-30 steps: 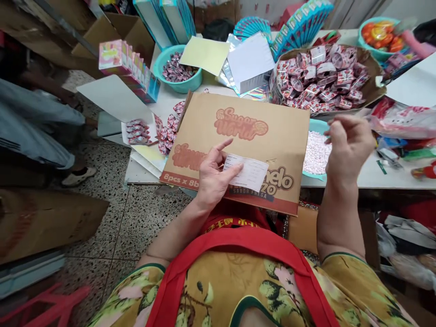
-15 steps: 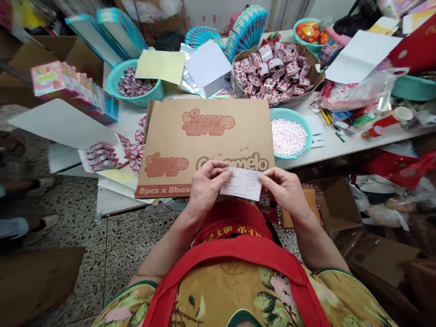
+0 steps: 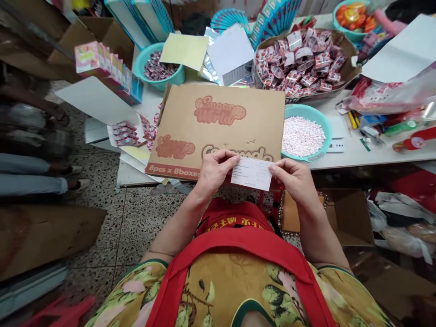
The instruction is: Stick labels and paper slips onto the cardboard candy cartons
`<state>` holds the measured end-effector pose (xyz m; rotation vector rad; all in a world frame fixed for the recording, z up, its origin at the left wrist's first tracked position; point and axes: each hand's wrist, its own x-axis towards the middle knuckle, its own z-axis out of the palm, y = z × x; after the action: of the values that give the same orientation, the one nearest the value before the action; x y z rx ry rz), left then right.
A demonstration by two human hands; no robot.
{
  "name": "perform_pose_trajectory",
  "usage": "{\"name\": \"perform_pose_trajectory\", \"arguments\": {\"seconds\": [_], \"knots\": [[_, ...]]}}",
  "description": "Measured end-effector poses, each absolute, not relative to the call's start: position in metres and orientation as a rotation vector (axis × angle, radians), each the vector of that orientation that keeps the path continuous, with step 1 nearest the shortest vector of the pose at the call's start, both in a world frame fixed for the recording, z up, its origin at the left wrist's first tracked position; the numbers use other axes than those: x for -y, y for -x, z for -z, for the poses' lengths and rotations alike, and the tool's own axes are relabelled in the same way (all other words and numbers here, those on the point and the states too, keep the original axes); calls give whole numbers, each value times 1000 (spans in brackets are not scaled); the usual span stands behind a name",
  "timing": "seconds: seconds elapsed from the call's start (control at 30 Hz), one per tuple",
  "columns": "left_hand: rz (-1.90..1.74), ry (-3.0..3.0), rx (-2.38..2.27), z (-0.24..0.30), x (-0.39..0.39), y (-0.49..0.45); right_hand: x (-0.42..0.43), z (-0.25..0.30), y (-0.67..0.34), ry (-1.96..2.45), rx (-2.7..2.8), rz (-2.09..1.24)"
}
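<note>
Between my two hands is a small white printed label point(image 3: 251, 174), held by its upper left and upper right corners. My left hand point(image 3: 215, 171) pinches one corner between thumb and fingers. The opposite corner is pinched by my right hand point(image 3: 293, 178). Just beyond them a brown cardboard box point(image 3: 218, 136) lies on the table, its top printed with "Sugar World" and its front edge with "8pcs x 8boxes". The label and my hands overlap the box's near right edge and cover part of the large lettering there.
Right of the box stands a turquoise basin of small pale candies point(image 3: 303, 136). Behind are a carton of wrapped candy rings point(image 3: 301, 61) and another turquoise basin point(image 3: 160, 81). Small display boxes point(image 3: 109, 68) stand left. A person's legs point(image 3: 30, 177) show at far left.
The camera view has turned left, so the table's things appear further right. My hands still hold the label by its two corners over the box's near edge.
</note>
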<state>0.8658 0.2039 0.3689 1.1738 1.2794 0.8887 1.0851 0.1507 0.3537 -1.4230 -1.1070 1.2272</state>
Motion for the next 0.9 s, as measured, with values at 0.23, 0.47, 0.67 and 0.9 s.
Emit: {"name": "perform_pose_trajectory", "arguments": {"seconds": [0.23,0.47,0.67,0.9], "knots": [[-808,-1449,-1437,-372,-192,-873,-146,-349,-1097,1434,1136,-1293],[-779,-1620,-1552,-361,-224,-899,-181,-333,-1115,1464,1126,-1236],[-748,-1692,-1658,-357,-246,-912,-204,-326,-1121,1489,1147,-1193],[-707,-1770,-1737,-359,-258,-923,-216,-322,-1126,1513,1195,-1163]]}}
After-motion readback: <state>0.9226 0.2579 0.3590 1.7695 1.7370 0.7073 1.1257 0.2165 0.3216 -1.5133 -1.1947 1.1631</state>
